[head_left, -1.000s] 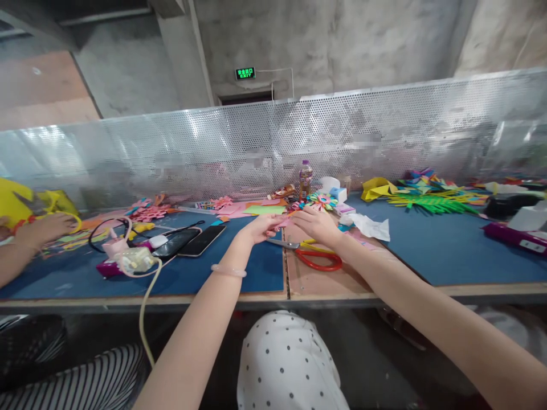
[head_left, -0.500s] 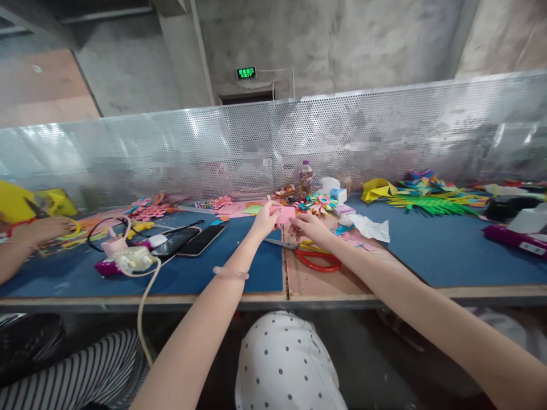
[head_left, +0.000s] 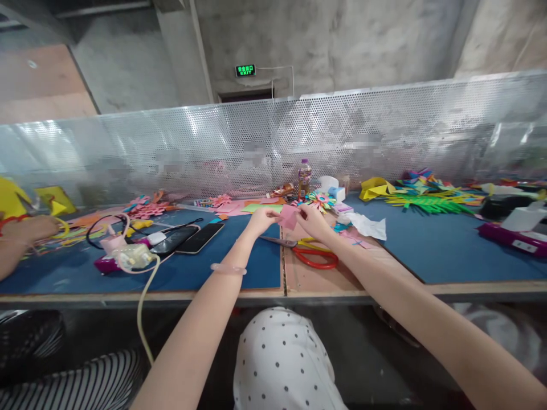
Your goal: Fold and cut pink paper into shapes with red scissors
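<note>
A perforated metal partition [head_left: 239, 131] runs across the whole view, cut off at both sides. Before it stretches the surface [head_left: 239, 270], with blue boards and a bare wooden strip near the middle; its ends also lie outside the picture. A knee in white dotted cloth [head_left: 284, 361] shows below the edge, cropped at the bottom. At far left, a co-worker's hand [head_left: 40, 229] is partly out of view, and what it works on is hard to make out.

The person's own two hands sit close together over the middle of the surface, a small gap between them. The left hand [head_left: 262, 221] has thumb and fingers closed on the left edge of a pink paper square [head_left: 289, 217]; the right hand [head_left: 315, 222] pinches its upper right part, its fingertips partly hidden.

Just nearer the person lie scissors [head_left: 294, 244] with red and yellow handles, the blades pointing left and the handles partly covered by the right forearm. The pink paper square is held up behind the blades, turned with a corner downward; its sides look nearly equal, so no long axis stands out, and any folds are too small to tell.
</note>
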Tool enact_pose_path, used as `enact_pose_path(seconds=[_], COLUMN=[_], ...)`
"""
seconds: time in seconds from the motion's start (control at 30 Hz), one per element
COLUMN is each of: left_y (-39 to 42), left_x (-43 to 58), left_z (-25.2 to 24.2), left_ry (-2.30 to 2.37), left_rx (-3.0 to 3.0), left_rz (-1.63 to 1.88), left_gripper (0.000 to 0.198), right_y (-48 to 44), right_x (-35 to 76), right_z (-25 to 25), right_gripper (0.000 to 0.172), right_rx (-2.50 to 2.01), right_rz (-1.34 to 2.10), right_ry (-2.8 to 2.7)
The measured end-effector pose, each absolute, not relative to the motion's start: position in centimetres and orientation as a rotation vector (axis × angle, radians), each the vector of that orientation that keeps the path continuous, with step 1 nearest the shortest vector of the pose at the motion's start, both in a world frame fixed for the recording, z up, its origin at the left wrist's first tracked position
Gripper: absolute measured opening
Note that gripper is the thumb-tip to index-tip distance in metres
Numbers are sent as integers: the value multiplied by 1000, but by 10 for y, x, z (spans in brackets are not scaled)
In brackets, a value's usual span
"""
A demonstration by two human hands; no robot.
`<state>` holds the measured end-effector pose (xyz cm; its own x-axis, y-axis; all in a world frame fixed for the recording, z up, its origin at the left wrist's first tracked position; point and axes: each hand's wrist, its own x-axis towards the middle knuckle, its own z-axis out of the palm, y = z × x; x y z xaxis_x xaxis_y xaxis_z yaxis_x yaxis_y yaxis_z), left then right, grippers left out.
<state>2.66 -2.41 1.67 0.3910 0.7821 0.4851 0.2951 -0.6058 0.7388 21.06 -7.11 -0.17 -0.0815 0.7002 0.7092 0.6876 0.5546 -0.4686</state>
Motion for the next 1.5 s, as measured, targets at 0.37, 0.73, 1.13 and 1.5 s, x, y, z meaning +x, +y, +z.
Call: enact_pose_path(seconds=[0.37, 0.73, 1.13, 1.5], left_y=[13, 17, 6, 5], left_x=[-4, -15, -8, -8], left_z=[0, -7, -2, 2], left_ry=[1253, 1299, 1194, 1203], left_rx=[2151, 2260, 2228, 2315], left_rz=[1062, 986, 1023, 1015], left_gripper=[13, 10, 17, 9], right_y=[-38, -36, -28, -34], right_x=[180, 174, 177, 177], right_z=[6, -9, -17, -11], right_gripper=[20, 22, 22, 22], right_rx=[-1197, -1310, -1296, -1271], right_rz=[-23, 0, -48, 84], right_ry=[-2041, -2100, -2127, -2096])
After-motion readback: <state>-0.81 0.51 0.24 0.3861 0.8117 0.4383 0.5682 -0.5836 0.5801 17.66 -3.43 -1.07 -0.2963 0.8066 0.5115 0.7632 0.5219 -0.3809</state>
